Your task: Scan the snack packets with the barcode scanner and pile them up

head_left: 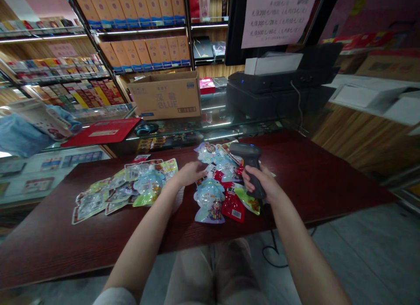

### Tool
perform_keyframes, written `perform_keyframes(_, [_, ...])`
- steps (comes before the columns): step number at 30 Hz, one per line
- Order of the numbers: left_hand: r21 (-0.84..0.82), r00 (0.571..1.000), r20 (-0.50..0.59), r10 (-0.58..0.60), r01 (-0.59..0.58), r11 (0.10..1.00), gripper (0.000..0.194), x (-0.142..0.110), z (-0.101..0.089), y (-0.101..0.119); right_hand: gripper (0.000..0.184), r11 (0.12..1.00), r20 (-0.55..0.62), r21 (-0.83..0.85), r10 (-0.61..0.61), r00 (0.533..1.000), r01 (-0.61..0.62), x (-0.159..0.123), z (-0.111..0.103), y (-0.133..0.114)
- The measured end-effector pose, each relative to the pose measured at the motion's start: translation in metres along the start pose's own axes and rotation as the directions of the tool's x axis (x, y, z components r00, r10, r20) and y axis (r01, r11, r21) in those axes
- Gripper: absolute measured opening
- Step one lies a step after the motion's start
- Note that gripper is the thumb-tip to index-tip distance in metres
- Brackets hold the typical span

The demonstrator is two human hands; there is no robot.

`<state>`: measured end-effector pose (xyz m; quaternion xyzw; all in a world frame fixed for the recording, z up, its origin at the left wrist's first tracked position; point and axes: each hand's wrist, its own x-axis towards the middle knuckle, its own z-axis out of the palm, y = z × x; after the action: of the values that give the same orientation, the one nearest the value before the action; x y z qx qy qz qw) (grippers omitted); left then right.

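Observation:
My right hand (262,180) is closed round the handle of a black barcode scanner (246,152), held over the right pile of snack packets. Its head points left, and a cable hangs from the handle. My left hand (190,173) reaches to the left edge of that pile with fingers stretched out; its fingertips are near a white-and-red packet. Closest to me lies a blue-and-purple spouted pouch (210,202), beside a red packet (233,206) with a barcode and a green packet (249,200). Left of my left arm, a second pile holds a blue-and-green spouted pouch (149,187) and several clear-fronted packets (93,200).
The piles lie on a dark red wooden table (315,173). Behind it, a glass counter carries a cardboard box (167,97), a computer mouse (146,129), a red mat (105,132) and a black register (278,88). Stocked shelves (141,27) stand at the back.

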<state>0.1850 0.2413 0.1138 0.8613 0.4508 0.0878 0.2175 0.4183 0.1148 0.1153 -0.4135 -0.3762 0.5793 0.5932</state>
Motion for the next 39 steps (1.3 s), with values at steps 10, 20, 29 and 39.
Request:
perform_keyframes(10, [-0.187,0.995,0.052,0.081,-0.070,0.980,0.021,0.005,0.010,-0.024,0.038,1.000,0.006,-0.014,0.011,1.000,-0.010,0.008,-0.001,0.005])
perform_keyframes(20, [-0.476,0.982,-0.175,-0.063,-0.028,0.879,0.003,0.020,0.026,-0.028,0.035,1.000,0.006,0.026,0.018,1.000,-0.018,0.009,-0.004,0.006])
perform_keyframes(29, [-0.546,0.827,-0.506,-0.246,-0.087,0.833,0.014,0.033,0.020,-0.023,0.037,1.000,0.007,0.010,0.029,1.000,-0.029,0.010,-0.002,0.008])
perform_keyframes(39, [-0.549,0.586,-0.725,-0.362,-0.174,0.818,0.018,0.028,-0.004,-0.029,0.031,0.997,0.077,-0.058,0.050,0.996,-0.045,0.019,0.004,0.007])
